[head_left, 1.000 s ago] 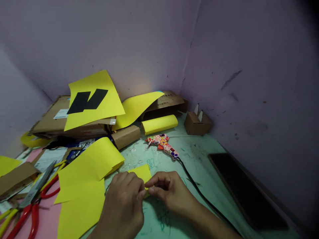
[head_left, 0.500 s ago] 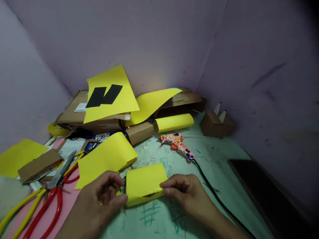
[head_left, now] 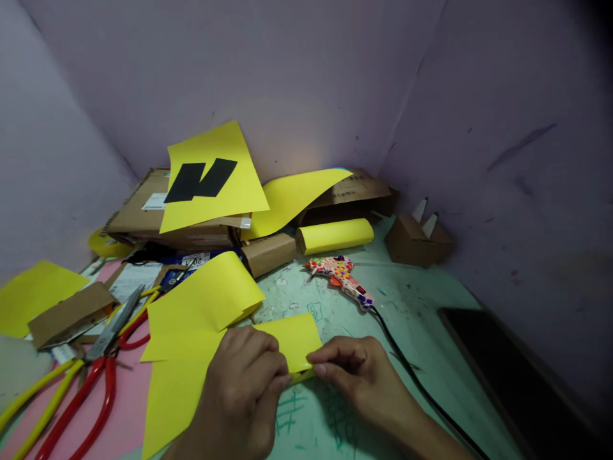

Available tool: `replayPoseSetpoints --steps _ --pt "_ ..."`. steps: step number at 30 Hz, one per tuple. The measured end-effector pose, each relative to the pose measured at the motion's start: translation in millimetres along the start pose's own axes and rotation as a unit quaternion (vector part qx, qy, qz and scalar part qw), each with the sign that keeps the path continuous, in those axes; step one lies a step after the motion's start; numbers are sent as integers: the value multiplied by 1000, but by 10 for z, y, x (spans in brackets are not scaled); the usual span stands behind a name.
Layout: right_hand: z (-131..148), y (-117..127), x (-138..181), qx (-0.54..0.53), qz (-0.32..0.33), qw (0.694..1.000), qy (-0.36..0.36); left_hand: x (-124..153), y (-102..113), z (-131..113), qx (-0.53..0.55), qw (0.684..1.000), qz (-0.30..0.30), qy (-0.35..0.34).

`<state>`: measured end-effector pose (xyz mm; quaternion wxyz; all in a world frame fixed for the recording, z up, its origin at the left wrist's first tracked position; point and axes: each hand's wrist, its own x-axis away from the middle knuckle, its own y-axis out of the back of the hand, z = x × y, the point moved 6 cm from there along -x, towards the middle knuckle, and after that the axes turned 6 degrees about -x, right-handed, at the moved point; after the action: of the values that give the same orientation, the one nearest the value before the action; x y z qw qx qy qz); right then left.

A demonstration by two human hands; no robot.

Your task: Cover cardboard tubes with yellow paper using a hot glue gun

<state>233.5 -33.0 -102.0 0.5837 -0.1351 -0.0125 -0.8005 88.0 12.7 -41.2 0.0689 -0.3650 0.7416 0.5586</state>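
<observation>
A small cardboard piece wrapped in yellow paper [head_left: 294,338] lies on the green tabletop, its left part hidden by my left hand. A gap shows under the paper's front edge. My right hand [head_left: 352,367] pinches the wrap at its right front corner between thumb and forefinger. From the left, my left hand [head_left: 249,390] is closed over the piece, thumb and curled fingers at the paper's front edge. Beside that hand, a flat yellow sheet [head_left: 179,386] spreads leftward beneath a curled yellow sheet [head_left: 205,294].
A floral glue gun [head_left: 340,278] with a black cord lies behind my right hand. Red-handled scissors [head_left: 108,345] and yellow-handled ones are at left. Behind stand a yellow roll [head_left: 335,237], cardboard boxes [head_left: 138,214] and paper sheets. A dark slab [head_left: 502,377] lies right.
My left hand has moved right and closed over the wrapped piece's front edge. A flat yellow sheet now shows beside it. My right hand keeps its pinch at the corner.
</observation>
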Motion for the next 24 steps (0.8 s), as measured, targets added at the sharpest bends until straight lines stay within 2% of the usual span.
replayPoseSetpoints --steps 4,8,11,14,16,18,19,21,22,24 --pt "11 -16 1 17 13 1000 18 -11 -49 16 -18 999 25 29" --pt "4 -44 -13 45 11 998 42 -11 -84 26 -21 999 13 44" --pt "-8 -45 -28 61 -18 996 57 3 -99 30 -16 998 1 54" --pt "-36 -36 -39 49 -38 997 48 22 -4 48 4 998 -17 66" --pt "-56 -22 -38 37 -47 998 37 59 187 159 7 989 -64 134" --pt "-62 -9 -27 38 -50 997 39 160 413 368 5 956 -114 271" --pt "-62 -2 -19 43 -51 997 45 229 480 477 15 932 -110 346" --pt "-66 11 -1 52 -53 995 60 358 459 632 79 881 -35 465" --pt "-71 19 7 55 -56 994 70 407 387 658 131 856 15 501" --pt "-85 30 16 61 -63 992 90 450 205 615 240 809 88 529"
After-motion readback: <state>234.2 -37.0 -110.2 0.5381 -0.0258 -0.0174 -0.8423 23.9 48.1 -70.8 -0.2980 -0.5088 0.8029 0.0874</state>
